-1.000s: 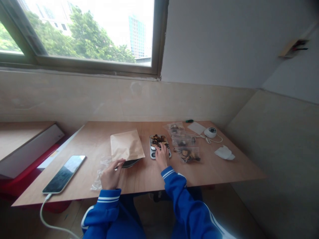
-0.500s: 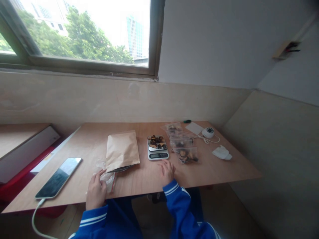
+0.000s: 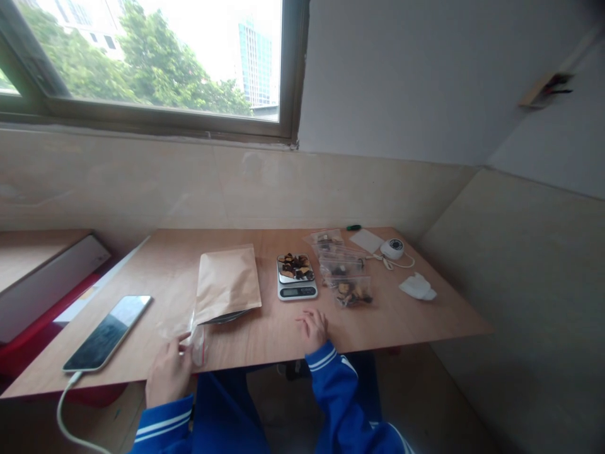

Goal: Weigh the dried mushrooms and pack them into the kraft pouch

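Note:
At the table's front edge my left hand (image 3: 169, 373) is closed on a crumpled clear zip bag (image 3: 199, 347) with a red strip; the exact grip is partly hidden. Just beyond it lies a brown paper pouch (image 3: 227, 280), its dark mouth facing me. My right hand (image 3: 312, 329) rests on the table with loose, slightly spread fingers, holding nothing. In front of that hand stands a small white digital scale (image 3: 297, 292). Dried brown slices (image 3: 296, 266), probably mushroom, are piled on its plate.
Several filled zip bags (image 3: 352, 291) lie right of the scale. Further right are a white camera-like device (image 3: 392, 248) with a cable, a crumpled tissue (image 3: 418, 287) and a white card (image 3: 367, 241). A green-handled object (image 3: 353, 227) lies behind. A phone (image 3: 108, 333) charges at left.
My left hand has moved left and toward me, and the clear zip bag has shifted with it. My right hand has drawn back slightly from the scale. The view has shifted a little.

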### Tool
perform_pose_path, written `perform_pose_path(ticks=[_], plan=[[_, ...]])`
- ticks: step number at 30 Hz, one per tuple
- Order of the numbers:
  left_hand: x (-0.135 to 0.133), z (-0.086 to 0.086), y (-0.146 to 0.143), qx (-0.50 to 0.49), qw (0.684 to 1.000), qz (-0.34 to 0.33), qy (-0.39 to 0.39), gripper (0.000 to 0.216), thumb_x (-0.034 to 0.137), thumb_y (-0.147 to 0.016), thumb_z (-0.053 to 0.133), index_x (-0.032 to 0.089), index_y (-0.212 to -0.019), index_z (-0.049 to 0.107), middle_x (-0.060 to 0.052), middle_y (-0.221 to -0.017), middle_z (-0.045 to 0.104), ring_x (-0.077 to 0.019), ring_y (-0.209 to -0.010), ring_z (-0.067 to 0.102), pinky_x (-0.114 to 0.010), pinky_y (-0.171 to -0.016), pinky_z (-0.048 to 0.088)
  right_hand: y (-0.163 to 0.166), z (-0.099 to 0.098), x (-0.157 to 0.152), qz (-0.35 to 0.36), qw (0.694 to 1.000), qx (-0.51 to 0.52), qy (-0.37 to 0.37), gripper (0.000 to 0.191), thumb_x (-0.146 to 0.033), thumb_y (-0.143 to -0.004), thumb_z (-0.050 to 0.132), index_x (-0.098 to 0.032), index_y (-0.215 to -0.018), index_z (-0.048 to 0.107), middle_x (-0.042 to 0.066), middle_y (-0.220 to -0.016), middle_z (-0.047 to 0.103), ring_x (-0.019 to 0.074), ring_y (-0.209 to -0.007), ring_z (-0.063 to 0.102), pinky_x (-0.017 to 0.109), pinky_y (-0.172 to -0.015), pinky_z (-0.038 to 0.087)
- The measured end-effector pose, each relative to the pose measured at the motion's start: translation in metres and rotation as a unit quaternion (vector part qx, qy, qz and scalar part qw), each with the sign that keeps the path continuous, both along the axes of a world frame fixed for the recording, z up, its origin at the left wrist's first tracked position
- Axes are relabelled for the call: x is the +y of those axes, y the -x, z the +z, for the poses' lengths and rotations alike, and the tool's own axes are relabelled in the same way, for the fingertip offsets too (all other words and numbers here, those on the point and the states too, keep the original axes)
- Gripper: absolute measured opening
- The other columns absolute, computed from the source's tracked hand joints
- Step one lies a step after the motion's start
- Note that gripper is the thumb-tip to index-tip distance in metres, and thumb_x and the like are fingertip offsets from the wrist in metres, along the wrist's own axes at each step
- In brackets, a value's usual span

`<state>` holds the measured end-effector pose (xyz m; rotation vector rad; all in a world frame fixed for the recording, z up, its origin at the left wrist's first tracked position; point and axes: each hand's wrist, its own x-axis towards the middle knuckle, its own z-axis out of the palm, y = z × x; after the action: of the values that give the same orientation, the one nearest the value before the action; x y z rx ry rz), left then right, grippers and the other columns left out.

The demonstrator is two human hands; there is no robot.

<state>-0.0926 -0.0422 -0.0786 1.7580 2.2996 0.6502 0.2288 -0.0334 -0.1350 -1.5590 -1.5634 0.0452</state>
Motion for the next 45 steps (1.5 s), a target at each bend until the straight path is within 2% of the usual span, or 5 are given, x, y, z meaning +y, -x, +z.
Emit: perform_pose_path(ticks=[6, 18, 26, 35, 45], plan=[[-0.023, 0.054, -0.018, 0.029, 0.994, 0.099, 0.026, 0.033, 0.039, -0.079, 0.041, 0.022, -0.100, 0.059, -0.008, -0.084, 0.063, -0.0268, -0.072, 0.062, -0.035, -0.056, 0.043, 0.018, 0.033, -0.012, 0.099, 0.989, 0.112, 0.012, 0.029, -0.007, -0.081, 0.042, -0.021, -0.078, 0.067, 0.007, -0.086, 0.061, 0.0197, -0.086, 0.056, 0.033, -0.078, 0.045], [-0.032, 0.089, -0.120, -0.163, 0.946, -0.243, -0.138, 0.044, 0.044, -0.087, 0.044, 0.026, -0.127, 0.048, -0.004, -0.088, 0.057, -0.0156, -0.073, 0.059, -0.030, -0.072, 0.053, 0.069, 0.108, -0.029, 0.276, 0.823, 0.465, 0.174, 0.039, -0.053, -0.084, 0.052, -0.017, -0.093, 0.063, 0.005, -0.079, 0.067, 0.0132, -0.064, 0.060, 0.026, -0.061, 0.049], [-0.027, 0.074, -0.140, -0.164, 0.922, -0.307, -0.168, 0.040, 0.035, -0.088, 0.048, 0.028, -0.127, 0.050, -0.008, -0.116, 0.054, -0.0209, -0.110, 0.055, -0.035, -0.092, 0.048, 0.042, 0.108, -0.029, 0.174, 0.876, 0.415, 0.174, 0.041, -0.057, -0.070, 0.067, -0.016, -0.071, 0.065, 0.004, -0.063, 0.065, 0.0152, -0.058, 0.059, 0.028, -0.059, 0.048], [-0.013, 0.067, -0.148, -0.222, 0.904, -0.320, -0.178, 0.033, 0.034, -0.089, 0.047, 0.020, -0.116, 0.058, -0.003, -0.081, 0.060, -0.0134, -0.073, 0.062, -0.020, -0.060, 0.052, 0.025, 0.109, -0.011, 0.199, 0.829, 0.474, 0.219, 0.052, -0.065, -0.056, 0.072, -0.019, -0.055, 0.047, -0.003, -0.046, 0.054, 0.0121, -0.043, 0.052, 0.024, -0.043, 0.040], [0.018, 0.087, -0.143, -0.211, 0.922, -0.239, -0.222, 0.037, 0.041, -0.087, 0.048, 0.025, -0.117, 0.061, 0.000, -0.075, 0.055, -0.0113, -0.066, 0.058, -0.023, -0.065, 0.051, -0.032, 0.095, 0.045, 0.196, 0.891, 0.367, 0.184, 0.050, -0.065, -0.064, 0.064, -0.017, -0.081, 0.063, 0.005, -0.076, 0.065, 0.0144, -0.061, 0.058, 0.025, -0.052, 0.045]])
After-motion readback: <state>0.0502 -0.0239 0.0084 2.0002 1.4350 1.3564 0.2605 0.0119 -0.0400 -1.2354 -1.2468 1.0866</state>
